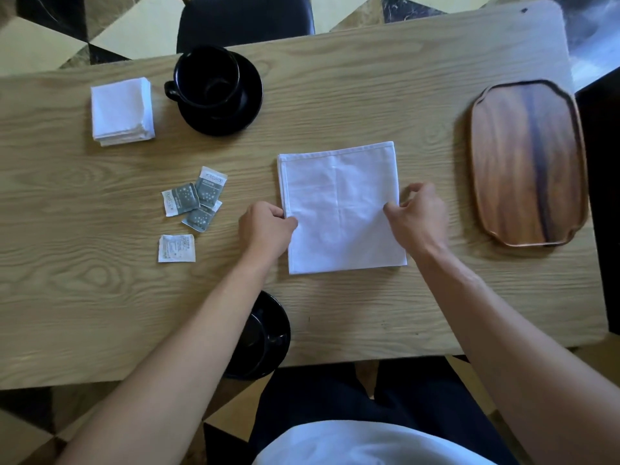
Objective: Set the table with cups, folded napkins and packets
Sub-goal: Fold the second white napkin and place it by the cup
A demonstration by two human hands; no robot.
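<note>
Fingers of both hands pinch the white napkin [339, 209], which lies flat in the middle of the wooden table [385, 95]. On the left hand [266, 228] the fingers are curled around the left edge of the napkin, with the thumb on top of the cloth. On the right hand [419, 214] the thumb and the fingers close on the right edge, a little above the middle of that side. The napkin is folded into a near square, and faint crease lines cross its middle.

To the left of the napkin lie four small packets [193, 208]: three grey ones touch or overlap one another, and one white packet [176, 248] lies just below them, apart. Beyond the napkin, to the upper left, a black cup [208, 78] stands on a black saucer [241, 112], and a stack of folded white napkins [121, 110] lies further left of it. Right of the napkin lies a brown wooden tray [526, 162], well apart from it. Below the napkin, at the near edge of the table, a second black cup on a saucer [268, 337] is partly hidden under the left forearm.
</note>
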